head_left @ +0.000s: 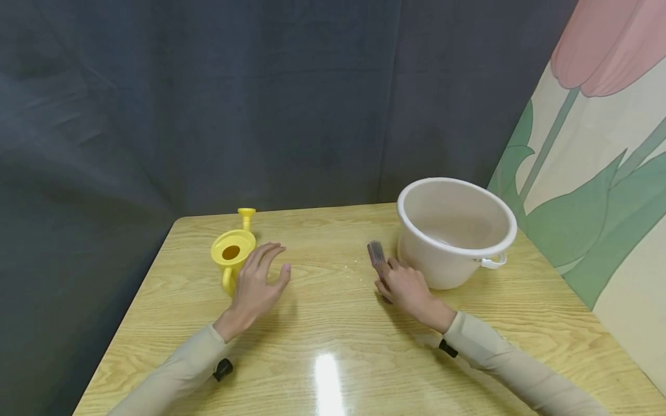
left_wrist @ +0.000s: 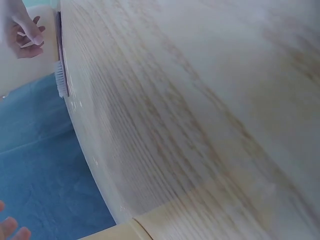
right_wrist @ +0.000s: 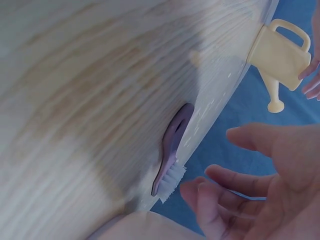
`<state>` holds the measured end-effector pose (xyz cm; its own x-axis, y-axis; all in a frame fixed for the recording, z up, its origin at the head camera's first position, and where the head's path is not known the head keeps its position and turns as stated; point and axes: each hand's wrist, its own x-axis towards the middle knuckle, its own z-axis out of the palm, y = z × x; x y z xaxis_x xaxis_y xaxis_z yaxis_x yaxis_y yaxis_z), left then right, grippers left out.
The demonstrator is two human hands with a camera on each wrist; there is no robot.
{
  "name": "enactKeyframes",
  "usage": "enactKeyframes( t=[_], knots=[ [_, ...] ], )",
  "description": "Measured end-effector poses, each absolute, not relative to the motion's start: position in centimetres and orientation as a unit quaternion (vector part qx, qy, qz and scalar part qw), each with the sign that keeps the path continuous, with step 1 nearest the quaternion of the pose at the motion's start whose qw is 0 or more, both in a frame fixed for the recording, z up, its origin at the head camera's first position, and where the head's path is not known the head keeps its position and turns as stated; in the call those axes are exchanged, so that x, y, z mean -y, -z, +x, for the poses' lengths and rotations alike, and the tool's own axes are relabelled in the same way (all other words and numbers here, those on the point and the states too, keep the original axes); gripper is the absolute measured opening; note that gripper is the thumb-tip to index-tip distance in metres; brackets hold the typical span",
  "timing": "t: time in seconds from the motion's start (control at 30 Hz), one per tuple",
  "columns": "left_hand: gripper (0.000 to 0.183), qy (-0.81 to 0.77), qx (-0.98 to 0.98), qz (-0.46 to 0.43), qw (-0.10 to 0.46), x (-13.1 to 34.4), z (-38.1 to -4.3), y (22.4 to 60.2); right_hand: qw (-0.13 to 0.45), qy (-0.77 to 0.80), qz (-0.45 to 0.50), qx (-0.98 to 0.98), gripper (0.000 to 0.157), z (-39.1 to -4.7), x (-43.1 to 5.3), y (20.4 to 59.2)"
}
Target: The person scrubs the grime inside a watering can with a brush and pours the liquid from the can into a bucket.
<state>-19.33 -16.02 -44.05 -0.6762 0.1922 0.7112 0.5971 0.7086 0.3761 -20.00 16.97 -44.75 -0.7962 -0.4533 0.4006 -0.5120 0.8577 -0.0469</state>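
A scrub brush (head_left: pixel 376 253) with a dark purple handle and pale bristles lies on its side on the table. My right hand (head_left: pixel 408 289) hovers over its handle end, which it partly hides in the head view. The right wrist view shows the brush (right_wrist: pixel 171 140) apart from the loosely bent fingers, which hold nothing. On the left stands a yellow watering can (head_left: pixel 233 245), spout pointing away and handle toward me. Beside its right side is my left hand (head_left: pixel 256 292), fingers spread and thumb apart, nothing in its grasp. It hides part of the can's body.
A large white bucket (head_left: pixel 452 268) with a side handle (head_left: pixel 494 262) stands upright just right of the brush. Small water drops (head_left: pixel 347 276) dot the wooden table (head_left: pixel 322 323) left of the brush. A dark curtain (head_left: pixel 291 104) hangs behind; a painted wall (head_left: pixel 598 190) borders the right.
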Motion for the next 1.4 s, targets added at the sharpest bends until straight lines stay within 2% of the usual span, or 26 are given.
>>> enactKeyframes(
  t=[0.5,0.73,1.2,1.4],
  knots=[
    [0.035,0.322,0.85,-0.21,0.361,16.8,-19.0,44.1,0.151,-0.061,0.24,0.957,0.035,-19.7,-17.3,44.9],
    [0.027,0.305,0.838,-0.198,0.407,17.3,-18.9,44.2,0.135,-0.057,0.236,0.961,0.038,-19.5,-17.4,45.1],
    [0.021,0.303,0.819,-0.172,0.455,18.4,-18.5,44.4,0.101,-0.026,0.235,0.966,0.035,-19.2,-17.4,44.8],
    [0.019,0.307,0.825,-0.15,0.45,18.9,-18.2,44.2,0.089,-0.031,0.237,0.967,0.037,-19.1,-17.4,44.7]
  ],
)
